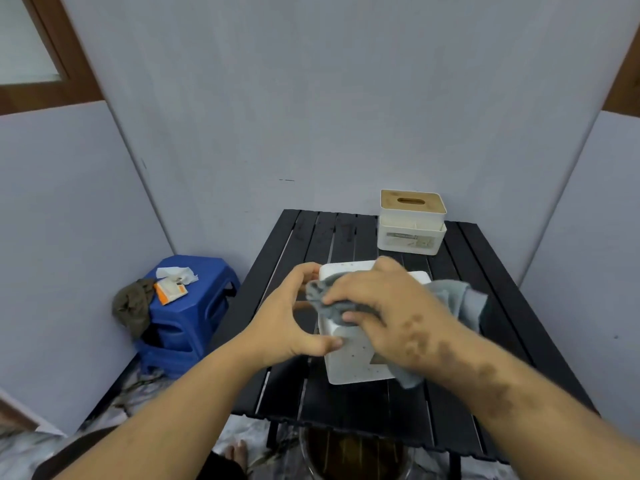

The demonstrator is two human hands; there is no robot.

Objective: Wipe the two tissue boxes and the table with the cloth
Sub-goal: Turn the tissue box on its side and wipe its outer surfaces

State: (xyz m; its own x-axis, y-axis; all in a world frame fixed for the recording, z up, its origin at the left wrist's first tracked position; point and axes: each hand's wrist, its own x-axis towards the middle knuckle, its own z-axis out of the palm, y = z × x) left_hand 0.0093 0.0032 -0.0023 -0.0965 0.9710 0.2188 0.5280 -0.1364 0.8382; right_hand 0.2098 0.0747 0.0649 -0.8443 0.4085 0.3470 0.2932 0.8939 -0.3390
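- The speckled white tissue box (349, 362) lies on the black slatted bench (491, 306), nearer the person than the second tissue box (410, 223)
- The left hand (294, 313) steadies the speckled box, its fingers curled over the far corner and its thumb pressed on the near left edge
- The right hand (377, 306) bunches the grey cloth (464, 299) in its fingers and presses it onto the top of that box; loose ends of the cloth trail off the box's right side and near edge
- The second tissue box, white with a wooden lid, stands upright behind the speckled box at the far right of the bench, well apart from both hands
- Judged from this, the wiping is at the first box: the second box looks untouched, and the bench is yet to be wiped
- A blue stool (194, 306) left of the speckled box, off the bench, holds papers and a dark rag
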